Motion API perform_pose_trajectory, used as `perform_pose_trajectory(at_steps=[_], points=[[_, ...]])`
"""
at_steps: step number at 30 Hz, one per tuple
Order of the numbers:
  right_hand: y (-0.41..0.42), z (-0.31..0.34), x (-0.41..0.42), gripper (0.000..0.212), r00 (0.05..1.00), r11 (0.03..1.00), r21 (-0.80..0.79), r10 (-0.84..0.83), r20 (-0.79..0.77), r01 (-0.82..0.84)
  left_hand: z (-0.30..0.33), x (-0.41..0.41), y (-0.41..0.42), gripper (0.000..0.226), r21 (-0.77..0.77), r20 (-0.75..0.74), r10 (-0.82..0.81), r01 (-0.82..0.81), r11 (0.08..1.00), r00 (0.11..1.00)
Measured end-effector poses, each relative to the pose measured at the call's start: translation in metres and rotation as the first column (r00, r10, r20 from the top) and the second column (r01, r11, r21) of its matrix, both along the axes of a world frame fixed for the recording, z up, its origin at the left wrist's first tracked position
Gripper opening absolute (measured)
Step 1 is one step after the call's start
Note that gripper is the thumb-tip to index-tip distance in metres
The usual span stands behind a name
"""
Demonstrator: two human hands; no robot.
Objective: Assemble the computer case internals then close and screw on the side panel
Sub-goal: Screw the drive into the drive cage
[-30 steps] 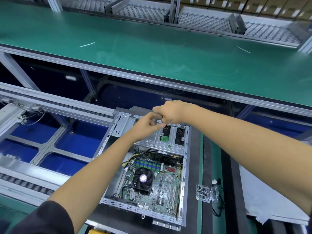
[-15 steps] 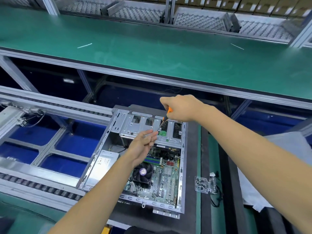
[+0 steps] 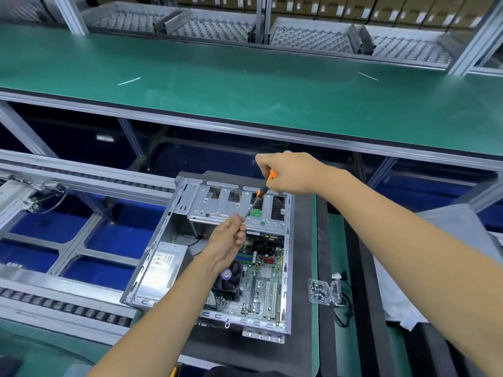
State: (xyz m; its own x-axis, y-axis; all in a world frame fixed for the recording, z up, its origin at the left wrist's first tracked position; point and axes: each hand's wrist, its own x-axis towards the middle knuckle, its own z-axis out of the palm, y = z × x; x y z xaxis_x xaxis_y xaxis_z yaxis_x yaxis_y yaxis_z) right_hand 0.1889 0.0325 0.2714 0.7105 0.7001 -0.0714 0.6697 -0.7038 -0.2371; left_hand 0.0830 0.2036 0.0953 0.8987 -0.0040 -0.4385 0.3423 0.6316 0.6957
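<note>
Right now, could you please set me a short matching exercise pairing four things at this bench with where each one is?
Things:
1. screwdriver
2. power supply
3. clear screw box
4. drive cage

Places:
A. on the mat, right of the case
B. far end of the case
C. in the right hand
D. left side of the case

Pairs: 1-C, 2-D, 3-A, 4-B
</note>
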Motion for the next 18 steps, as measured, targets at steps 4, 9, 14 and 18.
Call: perform_pose_trajectory(at_steps=[4, 9, 14, 18], points=[[-0.002, 0.0, -0.003, 0.016, 1.0, 1.0, 0.017, 0.008, 0.0, -0.008, 0.001, -0.003, -0.004, 0.023, 0.003, -0.003, 0.044, -0.044, 0.999, 0.999], [-0.006, 0.0, -0.005, 0.014, 1.0, 0.999, 0.029, 0.018, 0.0, -0.018, -0.003, -0.007, -0.003, 0.02, -0.003, 0.037, 0.025, -0.025, 1.0, 0.999], [-0.01, 0.0, -0.007, 0.015, 1.0, 0.999, 0.043, 0.014, -0.017, -0.013, -0.002, -0.01, -0.004, 0.028, 0.016, 0.06, 0.0, -0.001, 1.0, 0.998], [-0.015, -0.001, -0.008, 0.015, 1.0, 0.998, 0.055, 0.003, -0.031, -0.001, -0.004, -0.01, -0.007, 0.024, -0.027, 0.09, 0.023, -0.021, 0.999, 0.996]])
